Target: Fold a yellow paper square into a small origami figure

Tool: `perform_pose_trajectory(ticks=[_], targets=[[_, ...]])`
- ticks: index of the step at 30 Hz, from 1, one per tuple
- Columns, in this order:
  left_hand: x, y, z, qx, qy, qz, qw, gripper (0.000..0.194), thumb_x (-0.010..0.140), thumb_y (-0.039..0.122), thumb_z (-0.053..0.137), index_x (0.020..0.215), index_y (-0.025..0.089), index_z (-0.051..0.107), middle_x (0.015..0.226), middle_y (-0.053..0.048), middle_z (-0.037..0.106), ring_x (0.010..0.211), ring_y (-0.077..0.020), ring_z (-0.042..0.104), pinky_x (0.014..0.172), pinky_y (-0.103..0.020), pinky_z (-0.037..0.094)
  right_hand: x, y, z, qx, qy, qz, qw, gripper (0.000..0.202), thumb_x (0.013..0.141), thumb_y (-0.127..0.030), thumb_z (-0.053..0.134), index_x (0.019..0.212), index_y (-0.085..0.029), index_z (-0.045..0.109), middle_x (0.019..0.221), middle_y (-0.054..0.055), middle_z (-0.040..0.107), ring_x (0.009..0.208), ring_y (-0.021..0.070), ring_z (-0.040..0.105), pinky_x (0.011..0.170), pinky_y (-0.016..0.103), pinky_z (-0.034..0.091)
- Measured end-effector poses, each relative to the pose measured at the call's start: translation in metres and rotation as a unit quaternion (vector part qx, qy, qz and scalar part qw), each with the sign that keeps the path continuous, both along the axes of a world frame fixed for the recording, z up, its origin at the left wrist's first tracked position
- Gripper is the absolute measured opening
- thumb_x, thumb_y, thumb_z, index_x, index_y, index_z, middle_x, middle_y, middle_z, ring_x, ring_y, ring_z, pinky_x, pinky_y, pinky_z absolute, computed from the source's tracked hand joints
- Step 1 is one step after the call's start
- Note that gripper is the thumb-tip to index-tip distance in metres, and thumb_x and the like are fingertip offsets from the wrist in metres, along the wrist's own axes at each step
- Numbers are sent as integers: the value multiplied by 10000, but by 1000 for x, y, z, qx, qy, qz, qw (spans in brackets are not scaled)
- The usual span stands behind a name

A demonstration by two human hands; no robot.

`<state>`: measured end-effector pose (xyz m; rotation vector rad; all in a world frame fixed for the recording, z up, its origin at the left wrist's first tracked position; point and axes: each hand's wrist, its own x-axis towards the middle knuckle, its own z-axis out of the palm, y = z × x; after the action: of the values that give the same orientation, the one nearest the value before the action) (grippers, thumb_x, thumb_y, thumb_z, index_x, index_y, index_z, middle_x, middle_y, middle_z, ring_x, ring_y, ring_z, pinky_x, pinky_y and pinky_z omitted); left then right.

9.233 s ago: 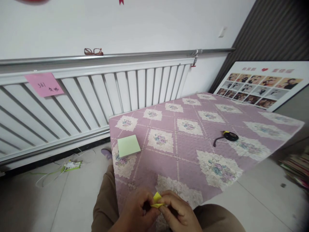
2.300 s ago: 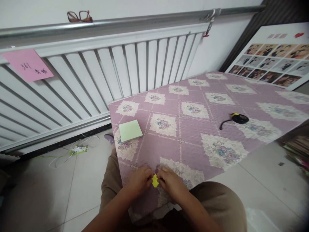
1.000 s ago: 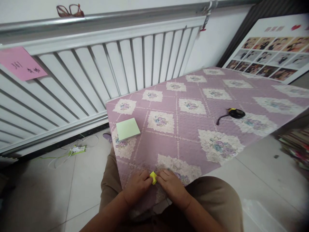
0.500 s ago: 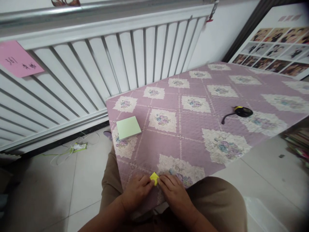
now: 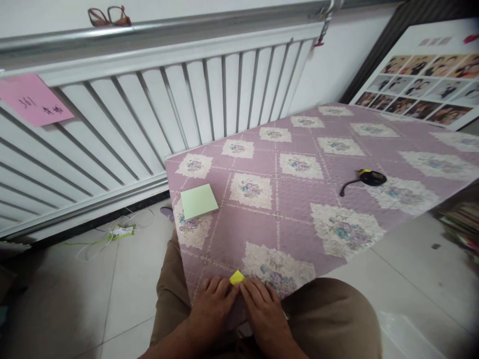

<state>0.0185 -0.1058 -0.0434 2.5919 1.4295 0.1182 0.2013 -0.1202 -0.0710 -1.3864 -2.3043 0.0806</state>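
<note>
Flowered tablecloth [image 5: 254, 229], near corner between person's knees [image 5: 333, 311]. Left hand [image 5: 210, 304] and right hand [image 5: 263, 306], fingers bent, both grip lower edge of small yellow paper [image 5: 237, 277] on cloth. Even thumb pressure, edges lined up, should give crisp crease. Clear plastic [image 5: 407, 334] on floor [image 5: 130, 279], maybe bag; contents can't be told. Green note pad [image 5: 199, 201] farther off, then black tape measure [image 5: 373, 178].

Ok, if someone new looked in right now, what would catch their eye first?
Probably the small, bright yellow paper between the person's hands, at the near end of the floral tablecloth. Next might come the pink note marked 361, on the white radiator at upper left. The white photo board also stands out, at the far right.
</note>
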Motion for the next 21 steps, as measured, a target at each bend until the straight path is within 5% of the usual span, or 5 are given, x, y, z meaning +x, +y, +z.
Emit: perform_pose_trajectory(ticks=[6,10,14,21], targets=[[0,-3,-8,10,-37,38,999,350,894,262,508,1238,326,523,1111,-54,606,1022,-230,519,888,-368,380,-4,18,19,-71,3,-29,997,184,819,-178,596,969,-277,634,959,11,694,936,222,588,879,402,341],[5,7,2,-46,-85,98,990,249,867,188,503,1055,304,620,1028,-15,625,940,-196,543,823,-322,400,-9,39,32,-142,-10,-66,988,96,792,-175,626,722,-239,619,787,13,662,800,208,595,743,340,387],[14,26,17,-118,-96,185,971,149,857,232,499,973,215,591,951,-29,614,899,-195,552,772,-305,407,-11,51,37,-153,-6,-88,984,142,720,-131,673,800,-221,599,821,30,656,798,213,598,701,310,393],[21,42,28,-142,-60,162,975,52,795,209,547,845,201,560,924,-29,600,884,-216,542,727,-308,377,-8,56,44,-172,-10,-94,980,205,674,-164,721,825,-228,598,850,37,646,827,230,592,702,310,383]])
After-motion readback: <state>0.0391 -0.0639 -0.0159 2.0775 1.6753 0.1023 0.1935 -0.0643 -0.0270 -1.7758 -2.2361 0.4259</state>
